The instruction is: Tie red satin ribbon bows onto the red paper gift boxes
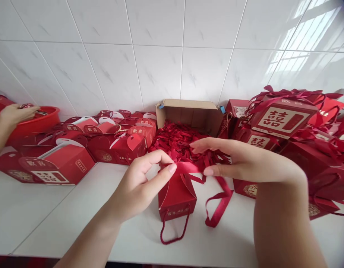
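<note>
My left hand [142,188] pinches a red satin ribbon [190,167] between thumb and forefinger. The ribbon runs across to my right hand [244,160], whose thumb lies against it; the upper fingers stretch out above, and the grip behind the thumb is partly hidden. From there a loose tail [220,204] of the ribbon hangs down and curls on the white surface. Below my hands stands a small closed red gift box [177,197], its dark red cord handle [174,240] lying toward me.
An open cardboard box [188,104] spills a heap of red ribbons [174,137] behind my hands. Red gift boxes [62,163] line the left; ribboned ones [285,119] are stacked right. Far left, another person's hand [16,113] is over a red basin [34,128]. A tiled wall [157,70] rises behind.
</note>
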Demonstrator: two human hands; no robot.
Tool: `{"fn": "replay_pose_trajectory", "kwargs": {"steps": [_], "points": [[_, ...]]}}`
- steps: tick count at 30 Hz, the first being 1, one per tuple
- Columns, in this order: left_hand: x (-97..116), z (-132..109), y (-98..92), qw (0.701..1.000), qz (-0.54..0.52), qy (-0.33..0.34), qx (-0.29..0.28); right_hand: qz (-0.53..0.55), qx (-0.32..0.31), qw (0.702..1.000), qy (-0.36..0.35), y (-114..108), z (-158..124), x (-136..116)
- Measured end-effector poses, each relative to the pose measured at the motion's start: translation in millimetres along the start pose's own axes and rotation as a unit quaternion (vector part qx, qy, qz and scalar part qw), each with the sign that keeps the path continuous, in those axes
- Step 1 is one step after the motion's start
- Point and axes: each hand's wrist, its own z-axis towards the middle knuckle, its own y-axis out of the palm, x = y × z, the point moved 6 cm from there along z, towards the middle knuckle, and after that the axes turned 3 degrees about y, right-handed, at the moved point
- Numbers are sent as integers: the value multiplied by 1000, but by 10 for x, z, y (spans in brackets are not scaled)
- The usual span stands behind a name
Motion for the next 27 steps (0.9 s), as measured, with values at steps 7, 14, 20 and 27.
{"fn": "replay_pose_trajectory", "kwargs": {"steps": [7,14,20,27], "points": [[228,104,72,992,91,89,21,139,-102,985,-28,250,279,-25],[95,82,68,990,115,80,20,117,-79,990,-4,175,216,-10],[-282,20,99,967,254,2,-7,-69,-127,984,104,199,207,236],[-436,-36,273,959,276,-30,-65,-34,-191,971,139,332,334,454]]}}
